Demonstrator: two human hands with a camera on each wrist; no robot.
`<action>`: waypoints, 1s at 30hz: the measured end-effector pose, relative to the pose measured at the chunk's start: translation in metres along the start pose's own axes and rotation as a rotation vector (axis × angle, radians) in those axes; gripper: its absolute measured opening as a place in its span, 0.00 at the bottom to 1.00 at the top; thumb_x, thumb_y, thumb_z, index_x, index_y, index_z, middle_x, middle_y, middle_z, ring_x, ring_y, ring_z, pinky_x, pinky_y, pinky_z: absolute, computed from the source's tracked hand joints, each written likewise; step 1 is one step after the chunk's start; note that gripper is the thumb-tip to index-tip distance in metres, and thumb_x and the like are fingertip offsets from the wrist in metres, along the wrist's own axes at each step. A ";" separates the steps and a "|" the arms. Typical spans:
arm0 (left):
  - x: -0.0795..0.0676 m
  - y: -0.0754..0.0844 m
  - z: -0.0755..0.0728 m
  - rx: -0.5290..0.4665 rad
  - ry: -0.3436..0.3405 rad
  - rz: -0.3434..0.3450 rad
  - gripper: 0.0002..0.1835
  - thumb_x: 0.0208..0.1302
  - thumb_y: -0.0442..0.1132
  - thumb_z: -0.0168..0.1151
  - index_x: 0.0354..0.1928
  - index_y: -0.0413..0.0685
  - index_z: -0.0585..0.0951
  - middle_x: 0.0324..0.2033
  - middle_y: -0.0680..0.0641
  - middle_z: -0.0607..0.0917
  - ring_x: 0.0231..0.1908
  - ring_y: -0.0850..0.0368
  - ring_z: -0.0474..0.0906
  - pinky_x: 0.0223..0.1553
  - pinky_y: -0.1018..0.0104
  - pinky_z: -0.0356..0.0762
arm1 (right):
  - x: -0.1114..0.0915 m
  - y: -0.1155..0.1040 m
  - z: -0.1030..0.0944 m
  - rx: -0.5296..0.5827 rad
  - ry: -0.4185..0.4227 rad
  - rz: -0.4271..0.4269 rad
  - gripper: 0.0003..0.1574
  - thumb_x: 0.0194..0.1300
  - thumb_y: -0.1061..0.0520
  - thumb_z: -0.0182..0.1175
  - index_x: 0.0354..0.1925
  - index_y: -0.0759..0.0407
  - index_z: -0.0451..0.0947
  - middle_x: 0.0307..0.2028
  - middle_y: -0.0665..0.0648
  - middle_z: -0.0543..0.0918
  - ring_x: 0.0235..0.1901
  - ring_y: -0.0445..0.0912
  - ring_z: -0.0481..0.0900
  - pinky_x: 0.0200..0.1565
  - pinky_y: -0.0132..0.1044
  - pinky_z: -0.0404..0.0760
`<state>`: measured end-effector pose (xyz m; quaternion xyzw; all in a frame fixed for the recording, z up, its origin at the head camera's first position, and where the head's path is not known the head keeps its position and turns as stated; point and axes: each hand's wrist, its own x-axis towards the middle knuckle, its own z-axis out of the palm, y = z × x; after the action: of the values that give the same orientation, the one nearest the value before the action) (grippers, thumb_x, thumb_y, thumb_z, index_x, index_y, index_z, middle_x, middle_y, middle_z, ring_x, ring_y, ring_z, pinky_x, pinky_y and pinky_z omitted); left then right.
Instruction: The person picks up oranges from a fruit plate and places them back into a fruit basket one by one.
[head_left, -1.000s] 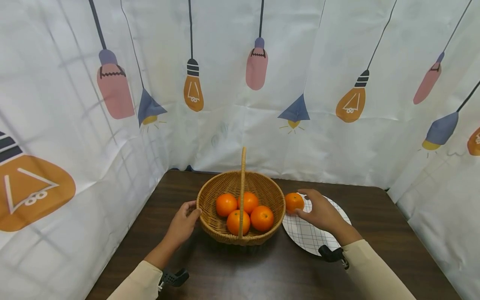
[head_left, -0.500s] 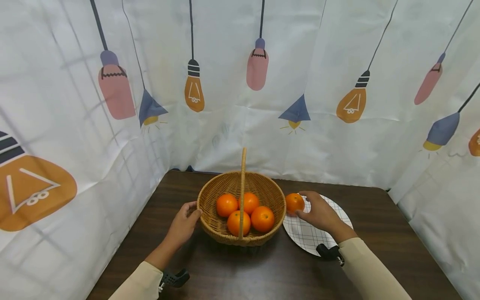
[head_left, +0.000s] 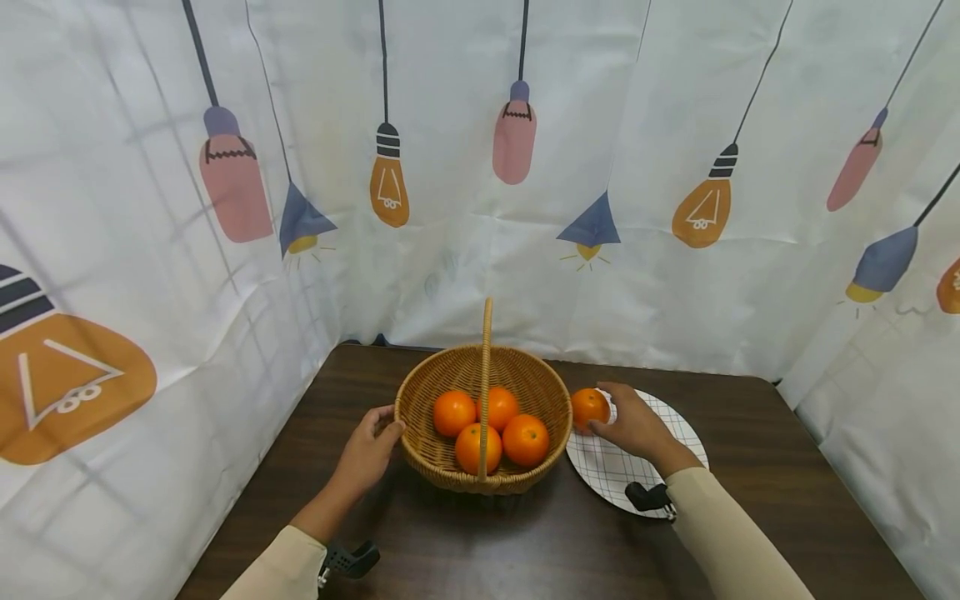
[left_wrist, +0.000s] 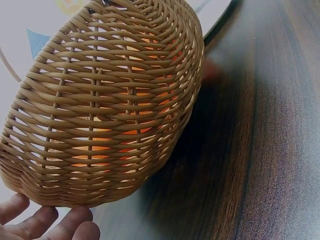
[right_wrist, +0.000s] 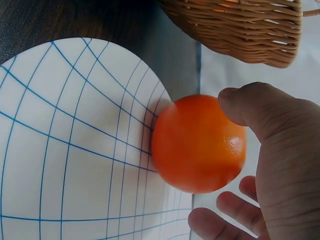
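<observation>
A wicker basket [head_left: 442, 475] with a tall handle [head_left: 483, 383] holds several oranges [head_left: 477, 447]. Against its left side, my left hand [head_left: 375, 442] touches it, with the thumb at the rim. In the left wrist view, fingertips [left_wrist: 75, 217] lie along the outer weave. A single orange [right_wrist: 200, 145] rests at the left edge of a white plate [right_wrist: 90, 165] with blue grid lines. My right hand [head_left: 637, 425] lies loosely around that orange. In the right wrist view, its thumb overlaps the orange's side, while the other fingers are spread below it, apart from its visible surface.
Everything stands on a dark wood table [head_left: 765, 492]. White cloth [head_left: 450, 275] printed with lamps and bulbs hangs behind it and at both sides. The plate sits right beside the basket, close to its right rim.
My right wrist has shifted slightly left, with the fingers still beside the orange. The left hand, basket and fruit keep their places; the view has tilted a little.
</observation>
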<state>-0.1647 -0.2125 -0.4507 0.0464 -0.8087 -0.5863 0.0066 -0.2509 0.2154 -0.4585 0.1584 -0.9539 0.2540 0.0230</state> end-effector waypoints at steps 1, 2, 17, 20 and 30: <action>0.000 0.000 0.000 0.002 0.001 -0.001 0.26 0.69 0.47 0.52 0.64 0.43 0.63 0.59 0.38 0.71 0.53 0.45 0.72 0.46 0.51 0.77 | 0.001 0.000 0.000 -0.001 -0.002 0.002 0.49 0.53 0.42 0.68 0.66 0.61 0.62 0.62 0.65 0.66 0.60 0.60 0.65 0.57 0.57 0.66; -0.001 0.001 0.000 0.003 0.001 -0.001 0.26 0.69 0.47 0.52 0.64 0.43 0.63 0.59 0.38 0.71 0.53 0.45 0.72 0.46 0.52 0.77 | 0.001 0.000 0.001 0.001 -0.002 0.004 0.49 0.53 0.42 0.68 0.66 0.61 0.62 0.62 0.65 0.66 0.60 0.59 0.65 0.57 0.57 0.66; 0.000 0.000 0.000 0.019 0.003 -0.003 0.26 0.69 0.48 0.52 0.64 0.45 0.64 0.59 0.39 0.71 0.53 0.46 0.72 0.45 0.51 0.76 | 0.006 0.002 0.009 0.047 -0.020 0.039 0.52 0.51 0.44 0.70 0.67 0.62 0.60 0.62 0.65 0.66 0.57 0.59 0.68 0.53 0.55 0.71; -0.001 0.000 0.000 0.017 -0.003 -0.002 0.26 0.69 0.49 0.51 0.64 0.45 0.64 0.59 0.39 0.71 0.53 0.46 0.72 0.46 0.52 0.76 | 0.006 0.003 0.010 0.051 -0.022 0.046 0.50 0.51 0.45 0.70 0.66 0.61 0.61 0.61 0.65 0.66 0.56 0.59 0.69 0.52 0.55 0.72; -0.003 0.002 0.000 0.004 -0.004 -0.004 0.26 0.69 0.48 0.51 0.64 0.44 0.64 0.59 0.38 0.71 0.54 0.45 0.72 0.47 0.51 0.76 | 0.006 0.003 0.010 0.054 -0.015 0.053 0.46 0.51 0.46 0.70 0.62 0.62 0.64 0.54 0.61 0.74 0.46 0.53 0.75 0.48 0.51 0.75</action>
<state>-0.1623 -0.2117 -0.4482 0.0470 -0.8098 -0.5848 0.0037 -0.2573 0.2113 -0.4682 0.1353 -0.9507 0.2788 0.0050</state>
